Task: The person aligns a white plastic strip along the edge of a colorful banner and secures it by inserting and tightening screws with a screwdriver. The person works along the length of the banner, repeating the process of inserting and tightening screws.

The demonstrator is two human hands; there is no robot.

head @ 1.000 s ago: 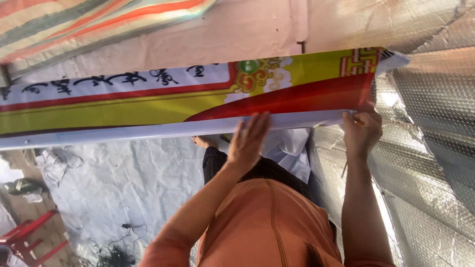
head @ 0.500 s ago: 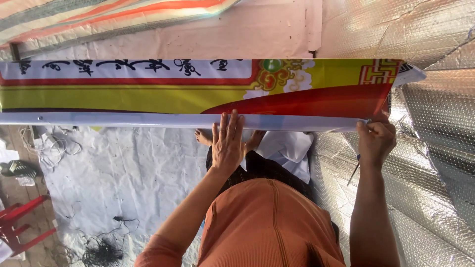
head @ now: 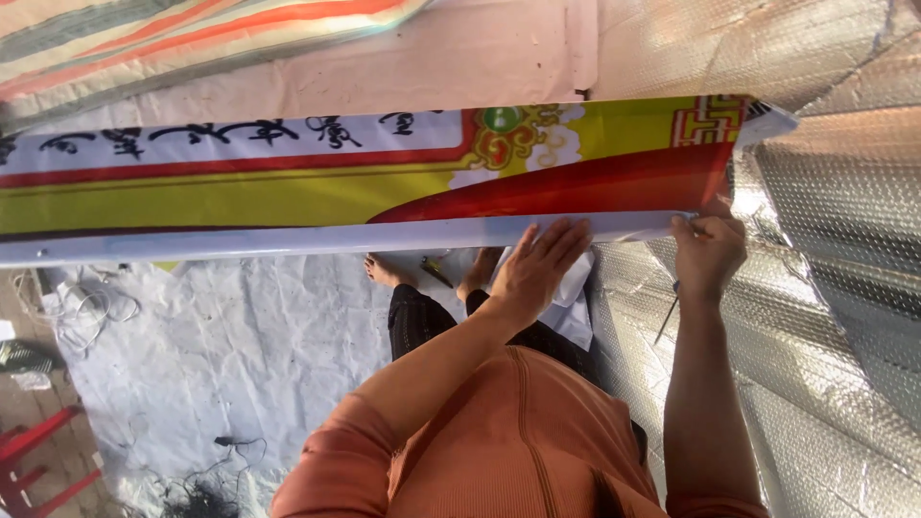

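A long printed banner (head: 288,197) in yellow, red and white with black script stretches across the view, its lower edge folded into a pale strip (head: 240,240). My left hand (head: 539,270) lies flat on that folded strip with fingers spread. My right hand (head: 710,251) pinches the strip near the banner's right end (head: 758,120). Below the banner I see my orange shirt (head: 518,441), dark trousers and bare feet (head: 386,272).
Silver bubble-foil sheeting (head: 835,288) covers the right side. A crumpled white tarp (head: 211,355) lies on the ground with cables (head: 201,494). A red stool (head: 38,460) stands at lower left. A small tool (head: 436,272) lies by my feet. Striped fabric (head: 144,29) hangs at upper left.
My left hand has slid to the right along the folded edge, closer to my right hand. My right hand keeps its grip near the banner's end.
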